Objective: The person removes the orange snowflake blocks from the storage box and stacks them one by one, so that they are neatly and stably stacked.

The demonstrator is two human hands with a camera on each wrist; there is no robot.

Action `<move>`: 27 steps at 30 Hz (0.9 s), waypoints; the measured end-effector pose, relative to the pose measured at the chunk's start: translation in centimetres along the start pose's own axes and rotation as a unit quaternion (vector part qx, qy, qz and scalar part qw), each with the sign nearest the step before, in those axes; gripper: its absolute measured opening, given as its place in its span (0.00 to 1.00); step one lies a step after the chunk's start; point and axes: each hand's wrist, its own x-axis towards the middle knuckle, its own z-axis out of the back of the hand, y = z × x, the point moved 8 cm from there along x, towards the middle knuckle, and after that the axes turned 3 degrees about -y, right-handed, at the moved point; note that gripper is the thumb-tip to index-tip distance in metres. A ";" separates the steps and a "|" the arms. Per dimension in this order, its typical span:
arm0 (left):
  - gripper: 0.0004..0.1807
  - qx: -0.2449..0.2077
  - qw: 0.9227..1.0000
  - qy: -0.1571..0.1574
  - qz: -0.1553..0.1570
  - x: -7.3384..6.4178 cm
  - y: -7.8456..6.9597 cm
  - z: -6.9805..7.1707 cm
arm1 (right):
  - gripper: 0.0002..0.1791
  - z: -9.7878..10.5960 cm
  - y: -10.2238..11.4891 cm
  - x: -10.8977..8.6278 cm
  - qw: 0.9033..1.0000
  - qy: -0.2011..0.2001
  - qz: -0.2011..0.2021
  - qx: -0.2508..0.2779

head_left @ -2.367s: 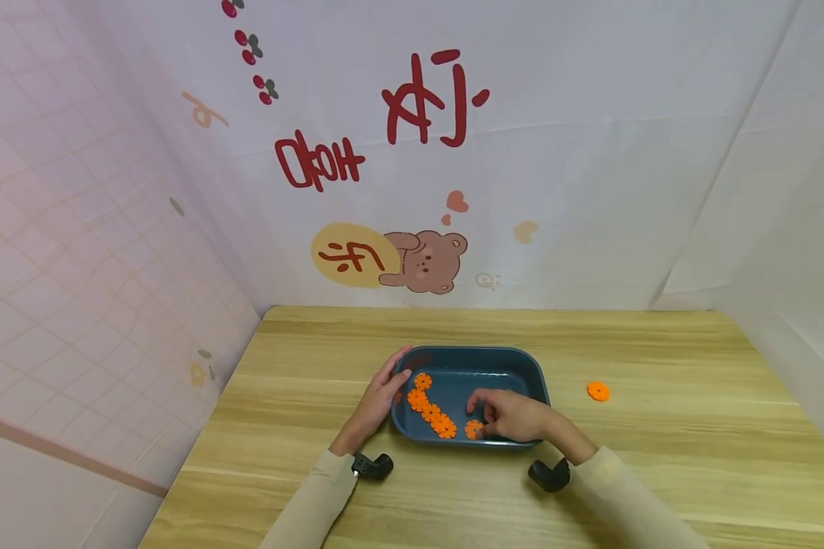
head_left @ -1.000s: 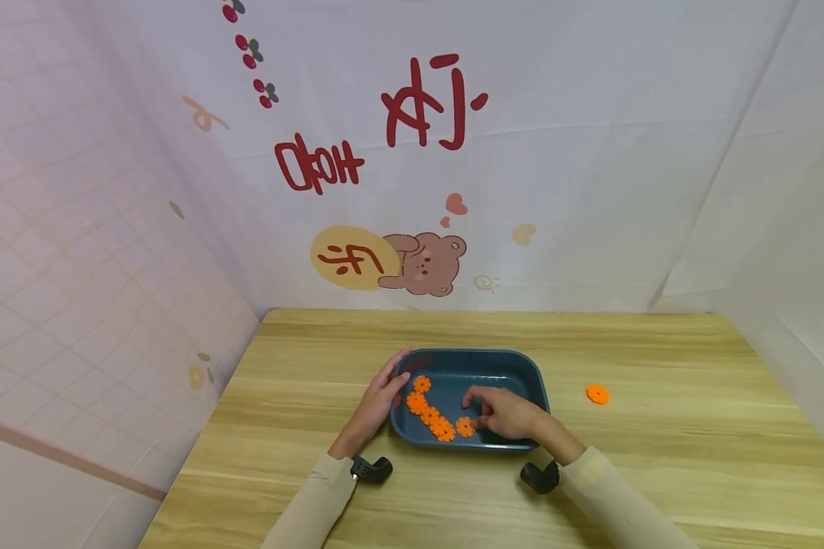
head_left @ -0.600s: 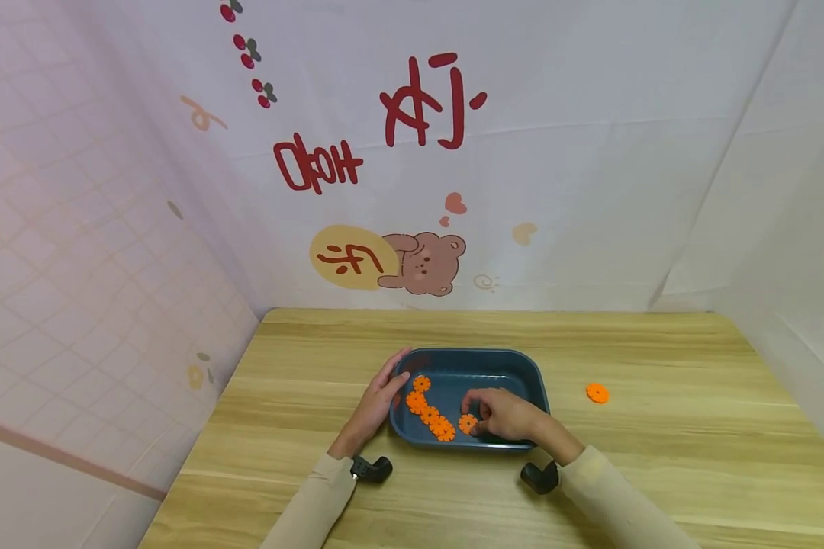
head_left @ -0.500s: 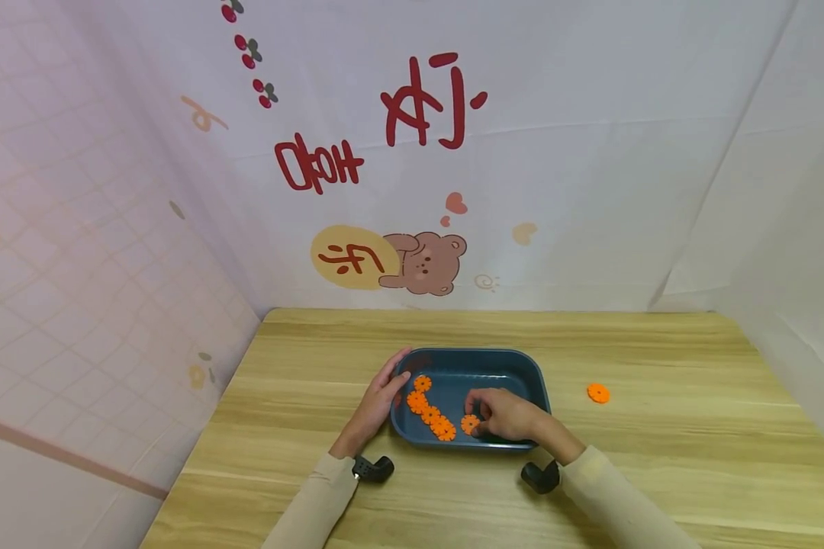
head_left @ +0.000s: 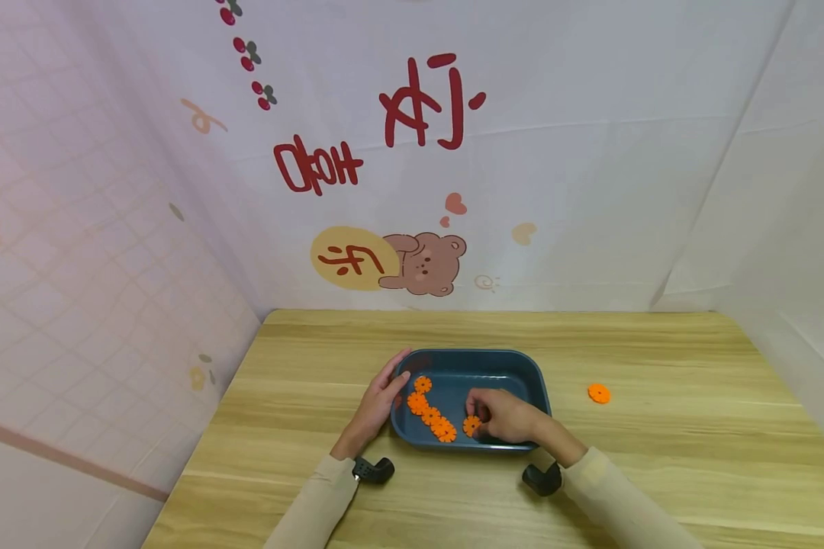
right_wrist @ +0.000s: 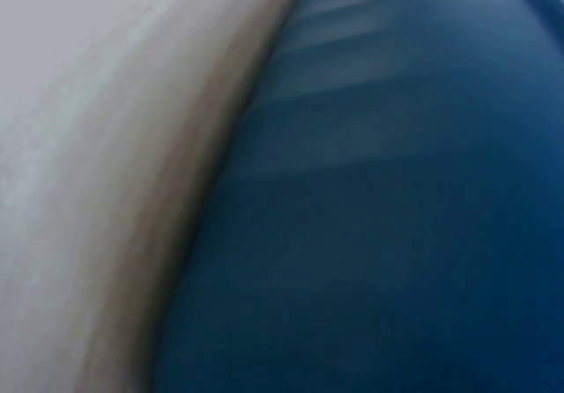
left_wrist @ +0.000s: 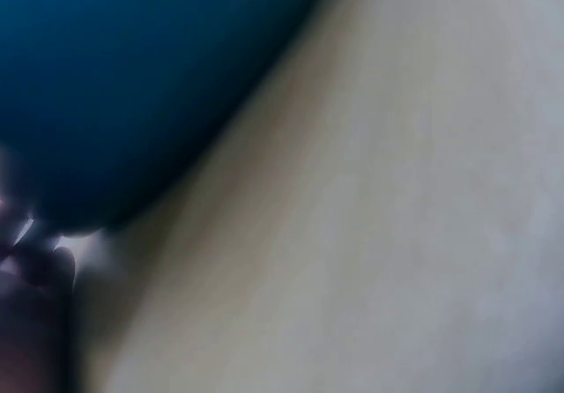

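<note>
In the head view a dark blue rectangular tray [head_left: 477, 361] lies on the table. My left hand [head_left: 378, 398] holds its left end, the thumb over the rim and the fingers along the outside. Inside, a row of joined orange notched building discs [head_left: 431, 415] runs down the left side. My right hand [head_left: 511, 415] reaches into the tray and pinches a separate orange disc [head_left: 471, 425] near the front wall; the hand covers part of that disc. The left wrist view shows the tray's side [left_wrist: 132, 76], blurred. Blue tray wall [right_wrist: 370, 234] fills much of the right wrist view.
One more orange disc [head_left: 599, 393] lies on the wooden table [head_left: 680, 427] to the right of the tray. A white wall covering [head_left: 590, 175] with red characters and a bear stands behind the table.
The right hand and its disc shift left, then slightly back right inside the tray. The disc turns a little. The left hand, the joined discs and the tray stay put.
</note>
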 end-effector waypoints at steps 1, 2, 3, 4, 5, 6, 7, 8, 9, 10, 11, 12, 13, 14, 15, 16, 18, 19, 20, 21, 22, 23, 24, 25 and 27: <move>0.27 -0.003 1.000 0.000 -0.004 0.0 0.0 0.0 | 0.14 0.1 0.0 0.0 1.000 -0.002 0.000 0.000; 0.27 -0.007 1.000 0.000 -0.008 0.0 -0.1 -0.1 | 0.14 0.1 0.0 0.0 1.000 -0.004 0.000 -0.001; 0.27 -0.011 1.000 0.000 -0.010 0.0 -0.1 -0.1 | 0.14 0.1 0.0 0.0 1.000 -0.006 0.000 -0.002; 0.28 -0.013 1.000 0.001 -0.013 0.0 -0.1 -0.1 | 0.14 0.1 0.0 0.1 1.000 -0.006 -0.002 -0.003; 0.28 -0.014 1.000 0.002 -0.014 0.0 -0.1 -0.1 | 0.14 0.1 0.0 0.1 1.000 -0.007 -0.003 -0.004; 0.28 -0.014 1.000 0.003 -0.016 -0.1 -0.1 -0.1 | 0.14 0.2 0.0 0.1 1.000 -0.009 -0.003 -0.005; 0.28 -0.015 1.000 0.004 -0.016 -0.1 -0.1 -0.1 | 0.14 0.2 0.0 0.1 1.000 -0.010 -0.003 -0.008; 0.27 -0.015 1.000 0.004 -0.015 0.0 -0.1 -0.1 | 0.14 0.2 -0.1 0.2 1.000 -0.012 -0.004 -0.010; 0.27 -0.015 1.000 0.004 -0.015 0.0 0.0 -0.1 | 0.14 0.3 -0.1 0.2 1.000 -0.015 -0.006 -0.011; 0.27 -0.014 1.000 0.005 -0.014 0.0 0.0 -0.1 | 0.14 0.4 0.0 0.2 1.000 -0.019 -0.004 -0.011; 0.27 -0.015 1.000 0.006 -0.012 0.0 0.1 -0.1 | 0.14 0.5 0.0 0.2 1.000 -0.022 -0.006 -0.011; 0.27 -0.015 1.000 0.007 -0.012 0.0 0.1 -0.1 | 0.14 0.6 0.1 0.2 1.000 -0.026 -0.005 -0.009; 0.28 -0.015 1.000 0.008 -0.012 0.1 0.1 -0.1 | 0.14 0.7 0.1 0.2 1.000 -0.028 -0.007 -0.008; 0.28 -0.017 1.000 0.010 -0.013 0.1 0.1 -0.1 | 0.14 0.7 0.1 0.2 0.999 -0.031 -0.008 -0.006; 0.29 -0.017 1.000 0.010 -0.013 0.1 0.1 -0.1 | 0.14 0.8 0.1 0.2 0.999 -0.033 -0.009 -0.004; 0.29 -0.018 1.000 0.011 -0.013 0.1 0.1 -0.1 | 0.13 0.9 0.1 0.2 0.999 -0.036 -0.010 -0.002; 0.30 -0.018 1.000 0.012 -0.014 0.1 0.1 -0.1 | 0.13 1.0 -0.1 0.2 0.999 -0.040 -0.016 0.001; 0.31 -0.019 1.000 0.012 -0.013 0.1 0.0 -0.1 | 0.12 1.0 -0.2 0.2 0.999 -0.041 -0.021 0.003; 0.31 -0.020 1.000 0.011 -0.011 0.1 0.0 -0.1 | 0.12 1.1 -0.2 0.1 0.999 -0.043 -0.022 0.007; 0.31 -0.019 1.000 0.010 -0.009 0.1 0.1 -0.1 | 0.12 1.2 -0.2 0.1 0.999 -0.045 -0.025 0.011; 0.31 -0.019 1.000 0.011 -0.009 0.1 0.1 -0.1 | 0.12 1.3 -0.3 0.1 0.998 -0.045 -0.030 0.015; 0.31 -0.019 1.000 0.011 -0.009 0.1 0.0 -0.1 | 0.12 1.4 -0.2 0.0 0.998 -0.045 -0.034 0.022; 0.31 -0.021 1.000 0.012 -0.008 0.1 0.0 -0.2 | 0.12 1.6 -0.1 0.0 0.998 -0.045 -0.035 0.030; 0.31 -0.022 1.000 0.013 -0.009 0.1 0.0 -0.2 | 0.12 1.8 -0.1 -0.1 0.998 -0.046 -0.036 0.038; 0.32 -0.022 1.000 0.015 -0.010 0.1 -0.1 -0.2 | 0.12 2.2 0.1 -0.3 0.997 -0.048 -0.036 0.052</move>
